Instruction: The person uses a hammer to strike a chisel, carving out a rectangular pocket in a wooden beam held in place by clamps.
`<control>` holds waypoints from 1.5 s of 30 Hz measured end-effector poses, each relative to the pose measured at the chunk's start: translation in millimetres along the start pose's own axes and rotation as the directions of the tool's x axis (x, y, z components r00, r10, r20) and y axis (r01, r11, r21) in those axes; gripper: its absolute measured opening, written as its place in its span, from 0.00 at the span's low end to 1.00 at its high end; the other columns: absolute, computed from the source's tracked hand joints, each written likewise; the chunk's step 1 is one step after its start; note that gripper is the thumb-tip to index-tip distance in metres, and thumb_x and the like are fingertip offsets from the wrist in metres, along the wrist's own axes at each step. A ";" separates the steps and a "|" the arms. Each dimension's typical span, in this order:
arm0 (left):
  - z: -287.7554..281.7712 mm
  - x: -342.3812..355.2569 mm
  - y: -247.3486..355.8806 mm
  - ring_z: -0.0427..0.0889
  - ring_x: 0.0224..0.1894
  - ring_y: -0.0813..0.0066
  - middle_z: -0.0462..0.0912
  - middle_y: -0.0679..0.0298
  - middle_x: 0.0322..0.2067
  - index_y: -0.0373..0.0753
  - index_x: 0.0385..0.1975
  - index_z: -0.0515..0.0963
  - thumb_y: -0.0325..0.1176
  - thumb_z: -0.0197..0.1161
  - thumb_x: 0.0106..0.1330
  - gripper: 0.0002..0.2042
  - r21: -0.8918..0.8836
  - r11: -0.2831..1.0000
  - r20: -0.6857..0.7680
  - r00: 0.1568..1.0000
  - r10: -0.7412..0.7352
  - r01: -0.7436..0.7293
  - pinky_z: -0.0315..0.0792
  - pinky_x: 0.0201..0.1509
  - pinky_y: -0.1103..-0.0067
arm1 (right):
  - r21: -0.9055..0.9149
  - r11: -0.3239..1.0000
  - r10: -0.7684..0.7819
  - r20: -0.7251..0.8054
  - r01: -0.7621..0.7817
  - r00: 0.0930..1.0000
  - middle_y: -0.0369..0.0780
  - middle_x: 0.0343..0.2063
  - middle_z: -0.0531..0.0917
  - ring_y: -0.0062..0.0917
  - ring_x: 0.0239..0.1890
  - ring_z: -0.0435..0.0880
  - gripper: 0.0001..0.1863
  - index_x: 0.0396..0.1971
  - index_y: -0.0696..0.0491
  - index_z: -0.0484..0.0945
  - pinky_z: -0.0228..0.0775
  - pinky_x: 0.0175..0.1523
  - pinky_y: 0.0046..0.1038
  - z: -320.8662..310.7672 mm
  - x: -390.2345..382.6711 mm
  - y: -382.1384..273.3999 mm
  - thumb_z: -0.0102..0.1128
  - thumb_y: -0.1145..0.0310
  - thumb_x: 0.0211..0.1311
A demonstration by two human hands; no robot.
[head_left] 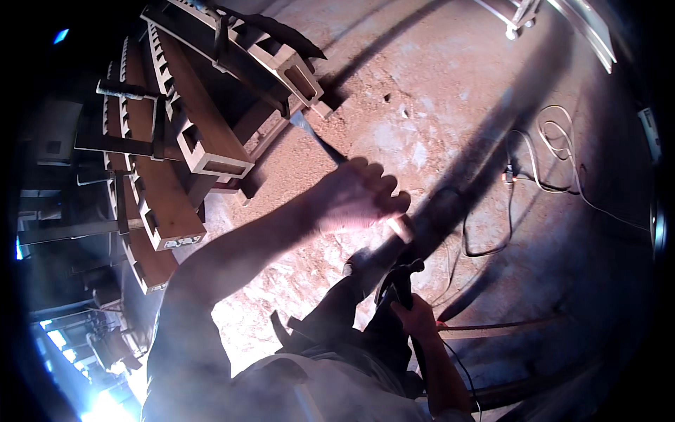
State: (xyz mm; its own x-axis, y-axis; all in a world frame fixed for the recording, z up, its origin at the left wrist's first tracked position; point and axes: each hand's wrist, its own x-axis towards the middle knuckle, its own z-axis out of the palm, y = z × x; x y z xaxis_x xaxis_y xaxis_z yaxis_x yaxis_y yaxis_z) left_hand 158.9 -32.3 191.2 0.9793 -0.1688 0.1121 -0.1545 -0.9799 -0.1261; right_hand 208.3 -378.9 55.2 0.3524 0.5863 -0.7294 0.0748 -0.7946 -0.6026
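Note:
My left hand is closed round a chisel-like hand tool. Its pale handle end sticks out below the fist. On the other side its long dark shank, with a bright flat tip, points at the end of a slotted wooden beam. The tip seems close to this beam, but whether they touch I cannot tell. Lower down, close to my body, my right hand grips a black tool, perhaps a power tool. My hand and dark clothing hide much of its shape.
More slotted wooden beams lie side by side at the left, with clamps across them. A pale cord loops over the dusty floor to a plug connection; a dark cable runs on. A wheeled metal frame stands at top right.

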 end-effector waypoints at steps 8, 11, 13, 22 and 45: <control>25.5 29.1 -70.0 0.79 0.27 0.76 0.74 0.71 0.24 0.45 0.45 0.77 0.36 0.70 0.52 0.19 0.092 0.994 0.076 0.996 0.055 -0.062 0.73 0.27 0.76 | 0.025 0.999 -0.022 -0.005 0.022 1.000 0.50 0.29 0.87 0.47 0.39 0.89 0.19 0.37 0.56 0.80 0.78 0.42 0.43 -36.2 58.6 -26.0 0.75 0.57 0.58; 30.4 28.1 -80.6 0.77 0.24 0.78 0.72 0.72 0.21 0.43 0.37 0.77 0.35 0.69 0.50 0.15 0.145 0.989 0.118 0.993 0.024 -0.041 0.69 0.25 0.78 | 0.090 0.996 -0.002 -0.028 0.004 1.000 0.50 0.30 0.87 0.47 0.38 0.89 0.18 0.38 0.57 0.81 0.78 0.42 0.43 -36.1 77.1 -15.7 0.75 0.60 0.57; 33.0 26.4 -87.9 0.75 0.22 0.79 0.70 0.73 0.19 0.43 0.33 0.77 0.35 0.69 0.50 0.12 0.166 0.985 0.108 0.993 0.037 -0.054 0.67 0.23 0.80 | 0.202 0.978 0.054 -0.030 -0.047 0.998 0.50 0.30 0.87 0.46 0.39 0.89 0.18 0.38 0.57 0.80 0.78 0.42 0.43 -25.3 85.9 -7.7 0.75 0.60 0.57; 37.1 24.4 -97.7 0.68 0.17 0.83 0.64 0.74 0.15 0.44 0.28 0.77 0.35 0.67 0.60 0.06 0.094 0.985 -0.095 0.984 0.150 -0.142 0.61 0.18 0.81 | 0.396 0.914 0.121 -0.049 -0.092 0.991 0.45 0.24 0.83 0.35 0.28 0.84 0.15 0.35 0.58 0.78 0.74 0.37 0.38 1.0 97.4 -31.6 0.73 0.64 0.59; 34.4 11.0 -93.3 0.67 0.18 0.84 0.63 0.74 0.16 0.45 0.29 0.76 0.35 0.69 0.54 0.08 0.090 0.983 -0.073 0.983 0.169 -0.162 0.58 0.18 0.82 | 0.381 0.923 0.089 -0.077 -0.053 0.993 0.44 0.22 0.82 0.34 0.26 0.82 0.14 0.32 0.58 0.77 0.73 0.34 0.37 4.7 94.6 -23.3 0.72 0.64 0.59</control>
State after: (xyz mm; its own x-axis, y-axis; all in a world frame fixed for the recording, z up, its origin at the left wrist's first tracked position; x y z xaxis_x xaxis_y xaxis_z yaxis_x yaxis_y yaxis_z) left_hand 188.6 60.9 170.3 0.9270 -0.3388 0.1607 -0.2985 -0.9261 -0.2308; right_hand 235.5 -304.2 -1.2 0.4283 0.4994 -0.7531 -0.3049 -0.7047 -0.6407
